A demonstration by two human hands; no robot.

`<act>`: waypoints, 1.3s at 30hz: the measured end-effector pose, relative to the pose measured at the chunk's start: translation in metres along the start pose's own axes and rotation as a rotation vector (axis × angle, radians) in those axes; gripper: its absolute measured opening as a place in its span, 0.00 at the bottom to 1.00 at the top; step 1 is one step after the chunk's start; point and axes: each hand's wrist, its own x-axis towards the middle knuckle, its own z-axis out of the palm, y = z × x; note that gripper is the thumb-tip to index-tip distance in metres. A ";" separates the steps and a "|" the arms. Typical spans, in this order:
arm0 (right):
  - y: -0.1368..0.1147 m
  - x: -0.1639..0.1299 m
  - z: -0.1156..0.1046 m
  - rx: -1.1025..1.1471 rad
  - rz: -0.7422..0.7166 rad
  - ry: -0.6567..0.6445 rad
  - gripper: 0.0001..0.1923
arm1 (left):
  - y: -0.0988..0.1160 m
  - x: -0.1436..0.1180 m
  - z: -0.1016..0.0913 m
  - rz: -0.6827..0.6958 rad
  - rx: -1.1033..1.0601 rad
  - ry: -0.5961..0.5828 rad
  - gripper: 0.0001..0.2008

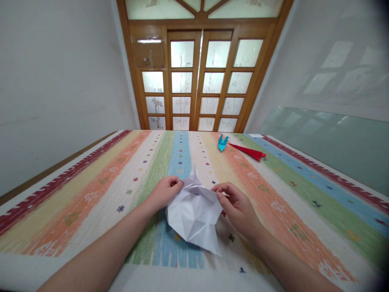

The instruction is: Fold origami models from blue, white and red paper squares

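White paper [194, 215] — pinched between left hand [164, 192] and right hand [238, 209] — on striped cloth [91, 190].

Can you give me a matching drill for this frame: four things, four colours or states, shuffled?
Things:
1. folded paper
2. origami crane
3. pointed paper piece
4. tablecloth

Colours or states:
A. red, lying flat beside the crane
B. striped in many colours
C. white, creased, pinched at its top by the left hand and right hand
D. blue, at the far side of the table

Pairs: 1-C, 2-D, 3-A, 4-B
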 end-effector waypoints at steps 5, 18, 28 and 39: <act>0.000 0.000 -0.001 -0.013 -0.006 0.008 0.08 | -0.004 0.002 0.000 -0.011 -0.012 0.003 0.13; 0.006 0.003 -0.004 0.053 -0.007 0.082 0.08 | 0.002 -0.003 -0.001 -0.170 -0.257 0.014 0.15; 0.005 0.013 -0.008 0.426 0.245 0.255 0.10 | -0.005 0.001 -0.003 -0.208 -0.375 0.069 0.17; 0.021 0.028 -0.024 0.571 0.417 0.459 0.07 | -0.007 0.007 -0.014 -0.125 -0.331 0.173 0.16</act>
